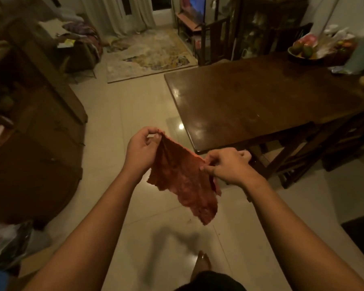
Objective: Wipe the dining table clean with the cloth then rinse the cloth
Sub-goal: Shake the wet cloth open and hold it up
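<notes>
A reddish-brown cloth [185,181] hangs spread out in the air in front of me, over the tiled floor. My left hand [142,149] pinches its upper left corner. My right hand [227,164] pinches its upper right edge. The rest of the cloth droops down to a point below my hands. The dark wooden dining table [261,101] stands ahead and to the right, its near corner just beyond my right hand. The cloth does not touch the table.
A fruit bowl [305,50] and plastic bags [338,38] sit on the table's far right end. A chair [214,40] stands behind the table. A big wooden cabinet [36,131] fills the left side. A patterned rug [153,55] lies farther back. My bare foot [202,263] is on the tiles.
</notes>
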